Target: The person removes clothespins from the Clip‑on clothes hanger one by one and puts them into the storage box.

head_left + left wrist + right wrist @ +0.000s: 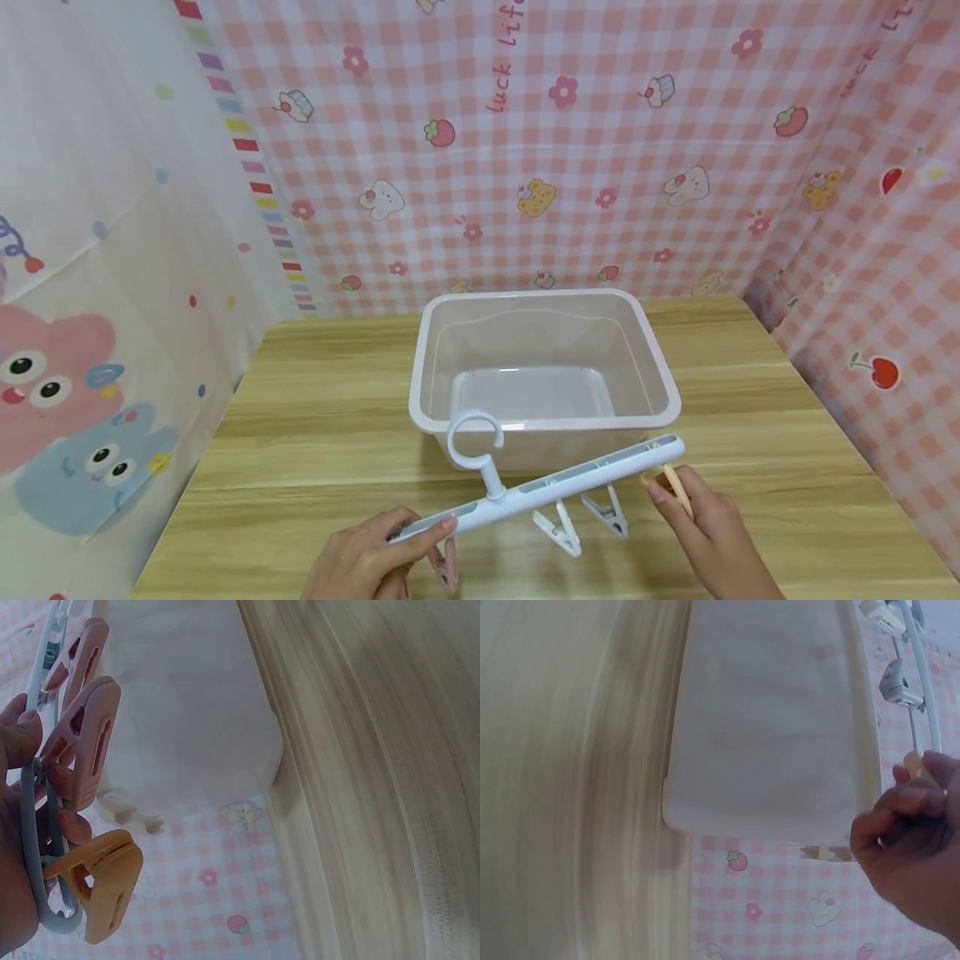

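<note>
A pale blue clip hanger (577, 483) with a round hook is held up in front of the plastic bin, tilted so its right end sits higher. My left hand (360, 558) grips the bar near its left end, thumb along the front. In the left wrist view, pink clips (96, 746) hang by those fingers and an orange clip (112, 892) hangs at the bar's end. My right hand (716, 529) pinches a pale yellow clip (678, 490) at the right end, its fingers partly hiding it. Between the hands dangle a white clip (561, 533) and a greyish clip (611, 512).
Behind the hanger stands a translucent bin (427, 367) with a white rim, nothing visible inside. It rests on a wood-grain table (330, 417). A pink checked cloth (480, 192) hangs at the back and right, and a white printed cloth (150, 250) at the left.
</note>
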The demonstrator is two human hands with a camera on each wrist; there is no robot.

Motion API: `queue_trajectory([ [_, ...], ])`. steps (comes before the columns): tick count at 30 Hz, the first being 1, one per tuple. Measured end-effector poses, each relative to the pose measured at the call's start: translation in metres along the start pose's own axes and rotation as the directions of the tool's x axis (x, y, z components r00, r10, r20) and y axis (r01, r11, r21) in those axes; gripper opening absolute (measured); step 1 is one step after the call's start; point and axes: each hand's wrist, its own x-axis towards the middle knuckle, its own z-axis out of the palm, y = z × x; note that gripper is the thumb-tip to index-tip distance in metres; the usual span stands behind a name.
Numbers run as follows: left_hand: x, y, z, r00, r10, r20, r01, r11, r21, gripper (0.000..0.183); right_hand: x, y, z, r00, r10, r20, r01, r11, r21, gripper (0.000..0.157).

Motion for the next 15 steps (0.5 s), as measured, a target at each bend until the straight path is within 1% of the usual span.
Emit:
queue_trajectory([
  [2,0.0004,-0.0003,0.0003,1.000,0.006,-0.002,-0.006,1.000,0.000,0.091,-0.0002,0.0007,-0.0015,0.998,0.015,0.062,-0.023,0.991,0.129,0.013],
  [3,0.0006,-0.0003,0.0003,1.000,0.008,-0.001,-0.008,1.000,-0.001,0.090,0.0002,0.0021,-0.0024,0.996,-0.005,0.092,-0.014,0.977,0.212,0.015],
  [4,0.0008,-0.0003,0.0003,1.000,0.010,-0.001,-0.010,1.000,-0.003,0.090,0.0006,0.0031,-0.0034,0.991,-0.027,0.130,-0.013,0.954,0.299,0.018],
  [5,0.0010,-0.0001,0.0002,1.000,0.009,0.002,-0.009,1.000,-0.002,0.089,0.0013,0.0043,-0.0043,0.985,-0.057,0.165,-0.011,0.922,0.386,0.021],
  [7,0.0014,-0.0002,-0.0002,1.000,0.012,0.004,-0.012,1.000,-0.010,0.087,0.0030,0.0063,-0.0057,0.964,-0.140,0.226,-0.007,0.835,0.549,0.029],
  [8,0.0016,-0.0002,-0.0004,1.000,0.015,0.003,-0.015,1.000,-0.017,0.085,0.0040,0.0069,-0.0062,0.950,-0.185,0.250,-0.010,0.785,0.620,0.033],
  [9,0.0016,-0.0001,-0.0006,1.000,0.017,0.002,-0.017,1.000,-0.024,0.083,0.0049,0.0073,-0.0066,0.935,-0.228,0.271,-0.019,0.732,0.681,0.038],
  [11,0.0017,-0.0003,-0.0006,1.000,0.025,-0.003,-0.025,0.999,-0.034,0.079,0.0061,0.0070,-0.0071,0.912,-0.276,0.304,-0.056,0.650,0.758,0.044],
  [12,0.0017,-0.0006,-0.0006,0.999,0.032,-0.009,-0.033,0.999,-0.039,0.078,0.0064,0.0069,-0.0073,0.903,-0.295,0.313,-0.070,0.618,0.783,0.047],
  [13,0.0017,-0.0007,-0.0004,0.999,0.038,-0.014,-0.039,0.998,-0.044,0.076,0.0067,0.0067,-0.0074,0.897,-0.308,0.318,-0.078,0.597,0.798,0.049],
  [14,0.0015,-0.0006,-0.0003,0.999,0.039,-0.015,-0.039,0.998,-0.044,0.076,0.0069,0.0065,-0.0075,0.893,-0.316,0.320,-0.083,0.585,0.807,0.050],
  [15,0.0012,-0.0006,-0.0003,0.999,0.039,-0.017,-0.040,0.998,-0.043,0.076,0.0069,0.0064,-0.0076,0.891,-0.319,0.322,-0.085,0.580,0.810,0.051],
])
